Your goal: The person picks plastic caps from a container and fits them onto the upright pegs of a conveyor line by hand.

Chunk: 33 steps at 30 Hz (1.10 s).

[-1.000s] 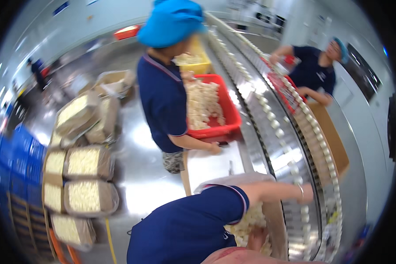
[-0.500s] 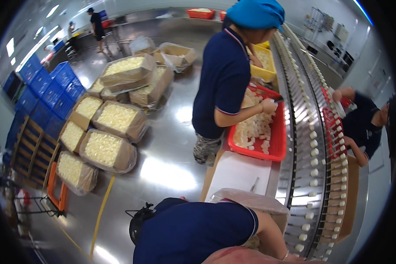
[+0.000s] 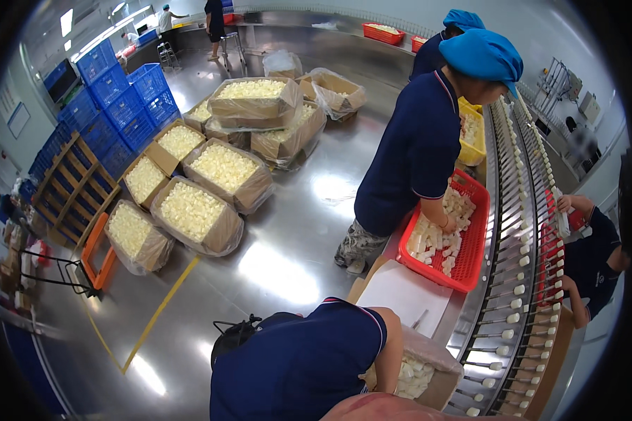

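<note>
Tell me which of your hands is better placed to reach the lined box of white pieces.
Probably the right: the lined box sits right of centre beside the conveyor. Neither hand shows, and a co-worker's arm is at its near side.

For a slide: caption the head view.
Workers beside a conveyor take white pieces from a red crate; lined cartons fill the floor.

A red tray (image 3: 470,263) holds white pieces (image 3: 432,242), blue crates (image 3: 119,91) stand stacked, and brown boxes (image 3: 225,168) hold pale yellow pieces.
</note>
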{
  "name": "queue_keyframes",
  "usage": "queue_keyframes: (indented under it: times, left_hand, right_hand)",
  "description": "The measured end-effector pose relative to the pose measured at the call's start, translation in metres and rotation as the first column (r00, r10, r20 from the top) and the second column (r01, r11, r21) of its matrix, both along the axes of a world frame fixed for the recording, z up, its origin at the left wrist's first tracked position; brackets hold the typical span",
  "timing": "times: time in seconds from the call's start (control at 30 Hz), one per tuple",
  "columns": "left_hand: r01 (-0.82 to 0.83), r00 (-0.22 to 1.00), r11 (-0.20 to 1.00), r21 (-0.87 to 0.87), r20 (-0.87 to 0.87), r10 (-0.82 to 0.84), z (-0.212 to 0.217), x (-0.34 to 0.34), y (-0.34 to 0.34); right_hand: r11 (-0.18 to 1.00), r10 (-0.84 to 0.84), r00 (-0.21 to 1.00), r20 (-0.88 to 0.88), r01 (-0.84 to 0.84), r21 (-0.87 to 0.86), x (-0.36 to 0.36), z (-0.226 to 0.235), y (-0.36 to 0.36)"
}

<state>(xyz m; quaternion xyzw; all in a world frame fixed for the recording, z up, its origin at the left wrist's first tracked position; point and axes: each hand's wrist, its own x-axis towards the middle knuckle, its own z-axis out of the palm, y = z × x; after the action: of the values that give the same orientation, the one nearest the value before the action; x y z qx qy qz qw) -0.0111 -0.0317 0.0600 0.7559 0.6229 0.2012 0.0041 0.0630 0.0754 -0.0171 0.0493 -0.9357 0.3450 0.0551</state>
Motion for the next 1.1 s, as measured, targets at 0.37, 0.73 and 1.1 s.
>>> queue_keyframes:
  times: [0.37, 0.73, 1.1]
  left_hand:
    - [0.216, 0.951, 0.92, -0.328, 0.284, -0.122, -0.012, 0.001, 0.0]
    - [-0.035, 0.243, 0.978, -0.206, 0.948, 0.208, 0.034, -0.066, -0.057]
    - [0.042, 0.019, 0.97, -0.239, 0.971, 0.238, 0.018, -0.033, -0.024]
  right_hand:
    - [0.96, -0.238, 0.971, -0.035, 0.229, -0.161, 0.062, -0.005, 0.047]
    - [0.56, -0.553, 0.826, -0.106, 0.274, -0.782, 0.013, 0.109, -0.006]
    - [0.67, -0.618, 0.778, -0.117, 0.443, -0.596, 0.019, 0.125, 0.058]
